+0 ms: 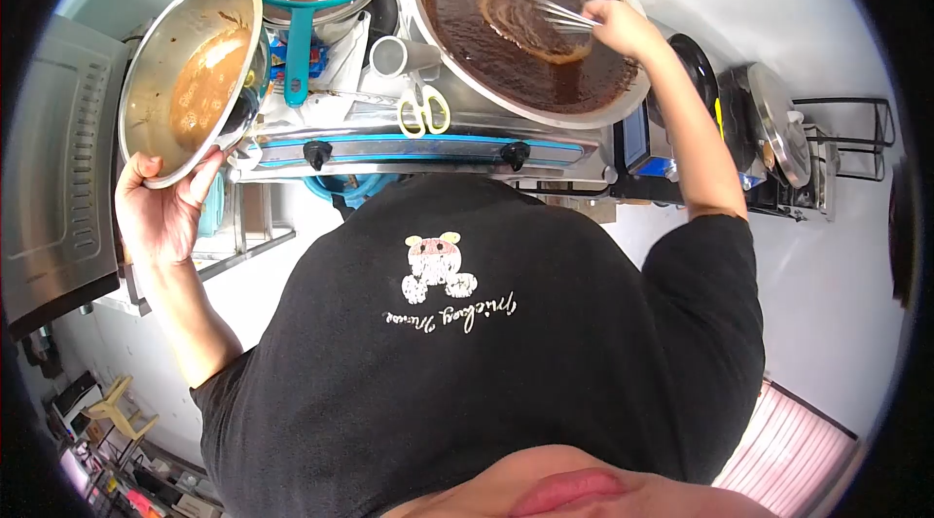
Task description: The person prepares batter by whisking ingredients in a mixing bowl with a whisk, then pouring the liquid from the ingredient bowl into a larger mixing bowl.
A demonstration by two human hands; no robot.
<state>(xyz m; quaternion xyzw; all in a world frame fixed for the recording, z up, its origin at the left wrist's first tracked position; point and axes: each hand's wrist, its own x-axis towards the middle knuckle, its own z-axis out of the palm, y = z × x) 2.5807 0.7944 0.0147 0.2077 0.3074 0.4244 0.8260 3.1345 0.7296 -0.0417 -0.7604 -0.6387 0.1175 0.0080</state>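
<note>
1. While the right hand (623,29) closes around the whisk (556,10), the wires sit in the dark brown mixture (477,51) of the wide pan (584,116); paler swirls surround them.
2. The left hand (170,202) pinches the lower rim of the metal bowl (146,90), thumb over the edge, fingers beneath; the bowl is tilted, with light brown liquid (206,80) inside.
3. The step in hand appears to be stirring: the streaks suggest incomplete blending.
4. Further blending would call for sweeping the whisk through the pale streaks, with the bowl held steady to avoid spilling.
5. Between bowl and pan lie the strainer (298,61), cup (401,58) and scissors (423,112), untouched by either hand.
</note>
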